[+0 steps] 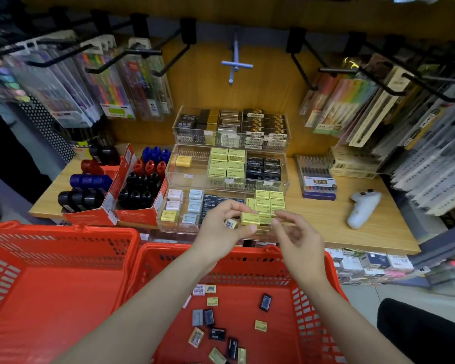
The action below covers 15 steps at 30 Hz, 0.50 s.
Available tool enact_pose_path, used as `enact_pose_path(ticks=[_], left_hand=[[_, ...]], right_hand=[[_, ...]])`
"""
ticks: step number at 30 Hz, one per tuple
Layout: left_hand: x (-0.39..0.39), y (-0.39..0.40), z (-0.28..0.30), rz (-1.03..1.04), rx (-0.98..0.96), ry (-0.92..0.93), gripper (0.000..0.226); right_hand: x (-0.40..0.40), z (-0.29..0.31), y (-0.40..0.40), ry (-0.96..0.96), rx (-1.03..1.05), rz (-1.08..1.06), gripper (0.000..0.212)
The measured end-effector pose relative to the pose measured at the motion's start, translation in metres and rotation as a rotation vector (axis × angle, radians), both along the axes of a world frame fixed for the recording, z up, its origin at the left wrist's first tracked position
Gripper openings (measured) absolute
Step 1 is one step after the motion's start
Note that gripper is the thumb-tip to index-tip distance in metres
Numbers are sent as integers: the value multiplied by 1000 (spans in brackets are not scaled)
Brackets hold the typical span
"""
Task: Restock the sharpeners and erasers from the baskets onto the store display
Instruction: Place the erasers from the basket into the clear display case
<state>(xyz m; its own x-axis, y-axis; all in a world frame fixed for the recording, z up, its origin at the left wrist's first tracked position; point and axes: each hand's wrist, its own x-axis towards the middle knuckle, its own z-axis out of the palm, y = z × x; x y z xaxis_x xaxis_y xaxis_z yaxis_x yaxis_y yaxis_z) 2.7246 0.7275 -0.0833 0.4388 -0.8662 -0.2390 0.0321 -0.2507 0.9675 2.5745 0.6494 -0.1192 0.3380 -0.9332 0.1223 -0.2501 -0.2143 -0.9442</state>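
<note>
Both hands are raised over the front edge of the wooden table (pixel 339 227), just above the lowest tier of a clear acrylic display (pixel 166 224). The left hand (pixel 221 229) pinches a yellow-sleeved eraser (pixel 250 218) between thumb and fingertips, with a second small eraser (pixel 231 224) tucked against its palm, barcode end showing. The right hand (pixel 297 237) hovers just beside it with fingers loosely curled and holding nothing; its fingertips come near the yellow eraser, though I cannot tell if they touch. Behind the hands, the front-right compartment is packed with matching yellow erasers (pixel 269 199). To the left on the table stand two red cardboard boxes (pixel 132 216) of black, red and blue sharpeners (pixel 142 185). Nearest the person sit two red plastic baskets: the right basket (pixel 313 311) has a scatter of loose erasers (pixel 216 327) on its floor, black, grey and yellow, and the left basket (pixel 50 298) is beside it, touching. A white controller (pixel 363 208) lies on the table to the right.
</note>
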Motion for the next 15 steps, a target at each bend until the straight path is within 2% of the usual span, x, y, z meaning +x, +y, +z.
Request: enact_pose_path(ticks=[1, 3, 5, 7, 9, 11, 15], left_hand=[[-2, -1, 1, -16, -34, -33, 27], [-7, -2, 3, -46, -83, -90, 26], [-11, -2, 5, -67, -102, -134, 28], [-12, -4, 5, -68, -81, -181, 38], [-10, -5, 0, -33, -10, -294, 46], [-5, -5, -4, 9, 84, -446, 45], [1, -7, -14, -14, 207, -614, 56]], right_hand=[[-1, 7, 5, -107, 129, 59, 18], [-1, 14, 12, -204, 278, 162, 26], [-1, 19, 13, -207, 338, 198, 29], [-4, 19, 7, -197, 397, 139, 26], [-11, 13, -7, -110, 375, 8, 22], [-20, 6, -23, 7, 311, -97, 19], [-24, -3, -33, 136, 251, -93, 21]])
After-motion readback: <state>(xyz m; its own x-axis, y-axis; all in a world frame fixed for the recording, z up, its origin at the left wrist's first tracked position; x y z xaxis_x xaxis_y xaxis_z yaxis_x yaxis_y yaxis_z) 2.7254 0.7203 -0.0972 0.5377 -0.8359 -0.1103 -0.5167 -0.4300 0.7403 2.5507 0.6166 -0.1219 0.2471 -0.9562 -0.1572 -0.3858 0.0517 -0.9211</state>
